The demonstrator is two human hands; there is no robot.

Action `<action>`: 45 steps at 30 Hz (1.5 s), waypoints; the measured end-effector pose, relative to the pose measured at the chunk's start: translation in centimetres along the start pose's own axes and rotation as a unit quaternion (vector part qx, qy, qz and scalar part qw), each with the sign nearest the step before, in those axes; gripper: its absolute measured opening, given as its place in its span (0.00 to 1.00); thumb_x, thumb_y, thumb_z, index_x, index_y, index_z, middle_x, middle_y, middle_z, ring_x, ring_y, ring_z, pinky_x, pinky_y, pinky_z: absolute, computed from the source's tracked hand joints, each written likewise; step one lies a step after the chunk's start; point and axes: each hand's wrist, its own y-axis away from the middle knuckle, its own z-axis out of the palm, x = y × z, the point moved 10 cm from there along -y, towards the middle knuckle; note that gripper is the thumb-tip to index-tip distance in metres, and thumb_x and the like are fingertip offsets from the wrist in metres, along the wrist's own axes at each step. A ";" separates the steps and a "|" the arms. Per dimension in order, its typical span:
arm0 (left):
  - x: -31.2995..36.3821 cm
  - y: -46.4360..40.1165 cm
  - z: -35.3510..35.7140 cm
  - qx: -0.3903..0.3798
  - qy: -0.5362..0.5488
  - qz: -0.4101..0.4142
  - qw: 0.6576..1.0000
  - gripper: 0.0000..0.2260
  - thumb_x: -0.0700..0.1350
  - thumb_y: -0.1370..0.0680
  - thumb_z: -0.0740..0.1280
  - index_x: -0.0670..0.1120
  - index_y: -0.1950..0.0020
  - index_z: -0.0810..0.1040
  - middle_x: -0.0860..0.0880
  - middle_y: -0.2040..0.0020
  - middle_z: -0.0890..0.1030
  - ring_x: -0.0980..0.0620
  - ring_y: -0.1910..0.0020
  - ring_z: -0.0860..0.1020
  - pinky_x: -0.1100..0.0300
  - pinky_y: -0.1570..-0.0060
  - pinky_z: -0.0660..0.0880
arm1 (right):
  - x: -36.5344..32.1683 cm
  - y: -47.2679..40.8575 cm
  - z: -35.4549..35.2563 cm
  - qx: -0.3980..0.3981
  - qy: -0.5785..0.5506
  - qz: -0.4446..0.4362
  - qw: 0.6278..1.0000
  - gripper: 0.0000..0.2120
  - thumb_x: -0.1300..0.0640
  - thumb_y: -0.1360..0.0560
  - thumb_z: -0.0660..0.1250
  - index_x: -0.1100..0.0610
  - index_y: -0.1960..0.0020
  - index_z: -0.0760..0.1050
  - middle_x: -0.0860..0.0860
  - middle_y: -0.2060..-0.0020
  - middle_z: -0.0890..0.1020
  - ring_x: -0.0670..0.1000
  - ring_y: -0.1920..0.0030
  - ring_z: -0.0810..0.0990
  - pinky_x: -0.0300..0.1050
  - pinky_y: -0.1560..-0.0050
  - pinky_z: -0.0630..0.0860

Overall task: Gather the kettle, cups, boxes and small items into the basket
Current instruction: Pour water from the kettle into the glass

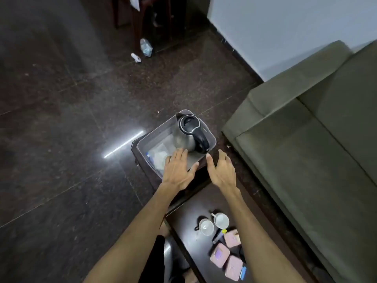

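Observation:
A steel kettle (188, 133) with a black lid and handle stands in the far right part of a grey basket (155, 130) on the far end of a dark table (189, 211). Pale packets (160, 157) lie on the basket's floor. My left hand (178, 170) is spread flat over the basket's near rim, fingers apart, holding nothing. Just right of the basket, my right hand (221, 170) hovers open and holds nothing. Near me on the table stand two white cups (214, 223) and three pink boxes (226, 254), with a small blue item (243, 273) beside them.
A green sofa (306, 150) runs along the table's right side. Dark polished floor (71, 119) lies to the left. A crumpled plastic bottle (146, 47) and a white scrap lie on the floor far ahead, near dark wooden furniture legs (140, 21).

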 end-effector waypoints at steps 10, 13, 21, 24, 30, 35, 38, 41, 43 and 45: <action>-12.5 -4.4 3.2 -0.003 0.014 -0.082 0.997 0.37 0.56 0.26 0.71 0.40 0.23 0.65 0.43 0.24 0.69 0.42 0.26 0.69 0.47 0.29 0.68 | -0.7 -9.4 6.6 0.032 -0.167 0.023 0.985 0.24 0.34 0.25 0.68 0.48 0.36 0.77 0.46 0.50 0.84 0.54 0.43 0.81 0.46 0.44 0.72; -13.7 -5.3 5.9 -0.015 0.004 -0.063 0.998 0.41 0.60 0.28 0.73 0.41 0.22 0.65 0.45 0.26 0.71 0.43 0.28 0.71 0.49 0.28 0.67 | 0.6 -11.8 8.3 0.035 -0.311 0.023 0.949 0.24 0.34 0.27 0.68 0.56 0.53 0.80 0.48 0.60 0.85 0.50 0.55 0.84 0.46 0.48 0.78; -14.9 -6.8 8.5 0.091 0.039 -0.027 0.995 0.35 0.59 0.35 0.78 0.44 0.33 0.74 0.49 0.42 0.79 0.47 0.43 0.77 0.52 0.38 0.70 | 2.1 -15.7 11.0 0.089 -0.459 -0.029 0.883 0.36 0.41 0.22 0.66 0.71 0.72 0.67 0.58 0.76 0.72 0.53 0.74 0.68 0.45 0.71 0.65; -15.1 -6.2 8.1 0.139 0.065 -0.016 0.988 0.34 0.60 0.36 0.79 0.45 0.37 0.75 0.49 0.46 0.78 0.48 0.46 0.77 0.52 0.40 0.71 | 2.0 -15.8 10.8 0.150 -0.465 -0.035 0.872 0.34 0.44 0.21 0.67 0.64 0.77 0.65 0.56 0.79 0.69 0.53 0.74 0.66 0.52 0.71 0.62; -15.2 -5.3 6.6 0.175 0.129 -0.009 0.976 0.35 0.62 0.37 0.77 0.46 0.35 0.75 0.50 0.43 0.77 0.49 0.43 0.75 0.58 0.39 0.65 | 2.5 -15.3 8.9 0.203 -0.471 -0.041 0.857 0.36 0.43 0.23 0.68 0.69 0.75 0.62 0.66 0.80 0.65 0.53 0.74 0.64 0.56 0.72 0.61; -12.1 -4.6 3.2 0.230 0.147 0.035 0.961 0.36 0.58 0.38 0.79 0.43 0.36 0.75 0.47 0.42 0.78 0.45 0.41 0.76 0.51 0.39 0.71 | 3.3 -12.6 5.4 0.209 -0.510 -0.054 0.833 0.32 0.43 0.24 0.68 0.59 0.78 0.60 0.52 0.81 0.65 0.49 0.78 0.62 0.45 0.74 0.59; -8.8 -4.1 1.6 0.260 0.162 0.073 0.949 0.35 0.56 0.38 0.81 0.43 0.37 0.75 0.55 0.42 0.74 0.46 0.41 0.75 0.50 0.38 0.72 | 4.6 -10.4 2.3 0.226 -0.522 -0.062 0.820 0.32 0.44 0.25 0.68 0.60 0.77 0.59 0.50 0.81 0.64 0.47 0.79 0.62 0.41 0.76 0.58; -4.7 -3.6 1.4 0.269 0.178 0.119 0.939 0.34 0.55 0.38 0.80 0.43 0.38 0.75 0.59 0.43 0.70 0.48 0.42 0.75 0.51 0.39 0.73 | 7.1 -7.8 -1.1 0.250 -0.518 -0.069 0.815 0.29 0.44 0.25 0.68 0.54 0.78 0.60 0.48 0.82 0.66 0.48 0.80 0.63 0.39 0.76 0.58; -2.1 -3.2 2.3 0.260 0.180 0.141 0.938 0.34 0.54 0.39 0.80 0.42 0.38 0.75 0.52 0.42 0.73 0.45 0.42 0.75 0.46 0.40 0.75 | 9.5 -5.9 -3.1 0.268 -0.514 -0.066 0.812 0.31 0.44 0.25 0.68 0.60 0.77 0.60 0.51 0.82 0.66 0.49 0.80 0.63 0.39 0.76 0.58; 0.3 -2.4 3.8 0.242 0.179 0.165 0.939 0.34 0.54 0.39 0.80 0.42 0.38 0.75 0.48 0.42 0.75 0.44 0.42 0.76 0.45 0.40 0.75 | 12.3 -4.1 -4.7 0.288 -0.505 -0.053 0.812 0.33 0.44 0.25 0.68 0.64 0.77 0.61 0.54 0.81 0.65 0.49 0.80 0.63 0.39 0.77 0.58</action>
